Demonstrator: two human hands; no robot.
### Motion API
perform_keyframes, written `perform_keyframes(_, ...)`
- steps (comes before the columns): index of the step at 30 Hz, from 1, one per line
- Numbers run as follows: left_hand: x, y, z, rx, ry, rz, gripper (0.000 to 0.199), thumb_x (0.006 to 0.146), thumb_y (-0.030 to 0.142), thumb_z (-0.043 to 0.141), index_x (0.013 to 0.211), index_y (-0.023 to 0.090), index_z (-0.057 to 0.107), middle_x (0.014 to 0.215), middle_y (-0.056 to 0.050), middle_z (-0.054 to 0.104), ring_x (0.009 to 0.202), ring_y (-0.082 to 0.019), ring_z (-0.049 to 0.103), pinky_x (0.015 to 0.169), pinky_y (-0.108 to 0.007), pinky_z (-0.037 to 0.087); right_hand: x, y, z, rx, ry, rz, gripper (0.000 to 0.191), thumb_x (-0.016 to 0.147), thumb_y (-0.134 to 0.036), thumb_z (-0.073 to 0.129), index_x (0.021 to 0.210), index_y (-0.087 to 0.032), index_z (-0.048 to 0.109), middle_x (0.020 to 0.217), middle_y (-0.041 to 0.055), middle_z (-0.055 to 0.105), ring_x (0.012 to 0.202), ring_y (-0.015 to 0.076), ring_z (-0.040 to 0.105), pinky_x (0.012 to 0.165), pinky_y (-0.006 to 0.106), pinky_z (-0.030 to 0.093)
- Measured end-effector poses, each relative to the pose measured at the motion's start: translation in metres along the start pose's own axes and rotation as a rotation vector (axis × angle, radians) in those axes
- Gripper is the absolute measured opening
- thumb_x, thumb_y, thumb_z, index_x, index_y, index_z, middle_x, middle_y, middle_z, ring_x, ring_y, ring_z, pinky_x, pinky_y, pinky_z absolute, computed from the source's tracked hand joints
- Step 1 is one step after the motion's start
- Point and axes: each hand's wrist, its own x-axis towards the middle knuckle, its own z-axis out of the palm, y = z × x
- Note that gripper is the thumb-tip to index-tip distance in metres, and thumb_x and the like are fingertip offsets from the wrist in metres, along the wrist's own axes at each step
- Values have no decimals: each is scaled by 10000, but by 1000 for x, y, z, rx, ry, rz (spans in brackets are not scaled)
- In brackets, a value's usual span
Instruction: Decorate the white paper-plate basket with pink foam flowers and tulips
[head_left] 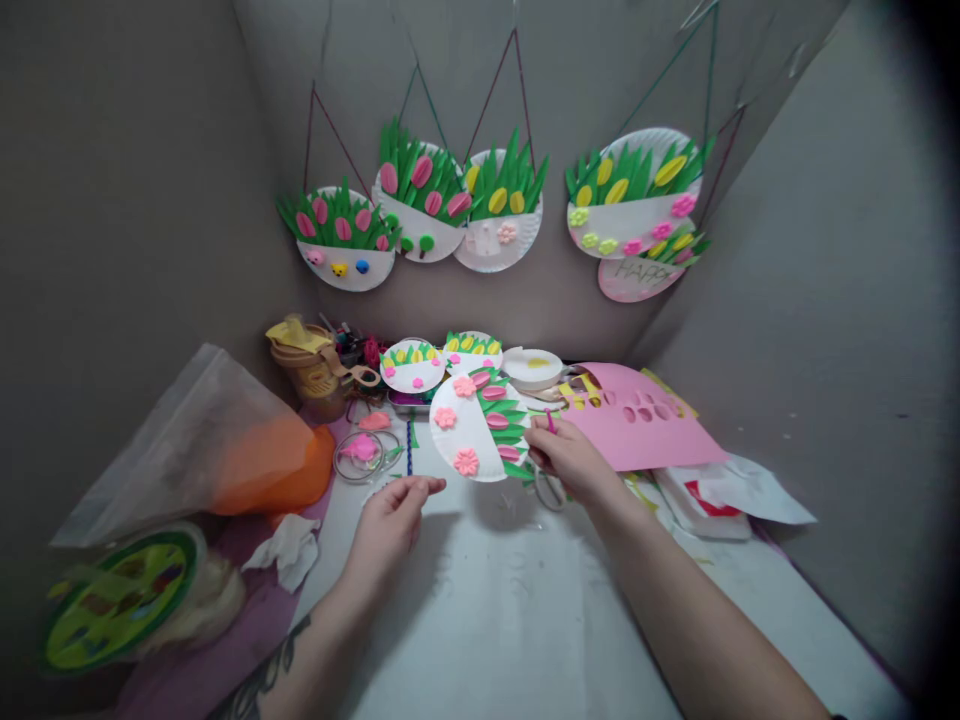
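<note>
My right hand [568, 457] grips the edge of a small paper-plate flower basket [469, 428], turned sideways. Three pink clay flowers sit on its white pocket, and pink tulips with green paper leaves point towards my right fingers. A short magenta piece [550, 421] shows at those fingers; I cannot tell what it is. Left of and below the plate, my left hand [395, 517] is closed in a pinch, apart from the plate. Whatever it may hold is too small to make out. A dark blue twisted stick [409, 447] lies just beyond it.
Finished plate baskets [499, 245] hang on the wall. Behind my hands stand two more plates [412, 367] and a tape roll [532, 368]. Pink cut-out paper [637, 420] lies right. A zip bag [202, 440], a lidded tub [124, 600] and a cup [311, 370] stand left.
</note>
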Motion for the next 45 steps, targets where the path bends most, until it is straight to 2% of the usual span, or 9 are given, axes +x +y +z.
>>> perform_keyframes(8, 2, 8, -4, -92, -79, -86, 343, 773, 484, 547, 758, 147, 612, 386, 81, 342, 379, -68, 240, 394, -210, 150, -4, -14, -16, -543, -265, -93, 252, 748, -304, 477, 585, -205, 311, 568, -65, 317, 534, 89, 303, 498, 215, 243)
perform_keyframes(12, 0, 7, -2, -31, -80, -74, 266, 753, 426, 573, 701, 165, 574, 396, 88, 327, 395, -69, 255, 400, -203, 174, -3, -13, -16, -631, -291, -162, 274, 777, -329, 462, 589, -206, 304, 582, -61, 305, 549, 95, 308, 506, 218, 239)
perform_keyframes(23, 3, -2, -4, 115, -157, -5, 250, 722, 370, 608, 613, 172, 501, 485, 77, 339, 436, -60, 272, 418, -195, 182, 2, -6, -11, -428, -104, -269, 255, 800, -367, 499, 628, -190, 433, 583, -49, 388, 554, 101, 353, 518, 221, 287)
perform_keyframes(25, 3, -5, -3, 106, -144, 14, 250, 722, 362, 608, 609, 174, 489, 498, 76, 332, 441, -59, 266, 422, -194, 178, 1, -8, -13, -438, 62, -327, 233, 819, -352, 497, 655, -188, 476, 599, -32, 440, 571, 115, 398, 537, 231, 325)
perform_keyframes(28, 3, -8, -2, 85, -88, 26, 257, 714, 364, 608, 598, 181, 471, 490, 79, 319, 435, -61, 256, 420, -195, 175, -11, -13, -8, -570, 324, -620, 191, 868, -287, 469, 731, -187, 557, 697, 24, 557, 672, 155, 497, 638, 269, 394)
perform_keyframes(31, 2, -8, -1, 81, -68, 34, 260, 713, 359, 597, 585, 190, 446, 471, 83, 311, 428, -67, 264, 421, -197, 194, -32, -15, 8, -808, 105, -943, 181, 887, -228, 459, 873, -193, 636, 732, 49, 602, 667, 155, 534, 630, 269, 406)
perform_keyframes(34, 0, -5, 0, 105, -60, 54, 254, 714, 343, 581, 572, 194, 430, 465, 83, 316, 436, -72, 273, 431, -198, 213, -47, -12, 28, -1073, -91, -1098, 244, 893, -262, 474, 1058, -193, 640, 707, 42, 594, 637, 152, 529, 580, 260, 379)
perform_keyframes(38, -3, -1, 1, 181, -49, 99, 240, 702, 327, 574, 561, 190, 438, 490, 73, 342, 475, -81, 299, 459, -202, 240, -50, -6, 43, -1220, -136, -1083, 325, 913, -283, 425, 1164, -179, 603, 670, 32, 575, 594, 149, 501, 534, 257, 332)
perform_keyframes(45, -6, 3, 2, 237, -56, 138, 239, 709, 346, 548, 564, 191, 436, 520, 62, 358, 513, -96, 332, 501, -214, 273, -47, 0, 43, -1251, -205, -1042, 353, 901, -300, 451, 1209, -177, 572, 740, 44, 597, 616, 157, 507, 554, 266, 349)
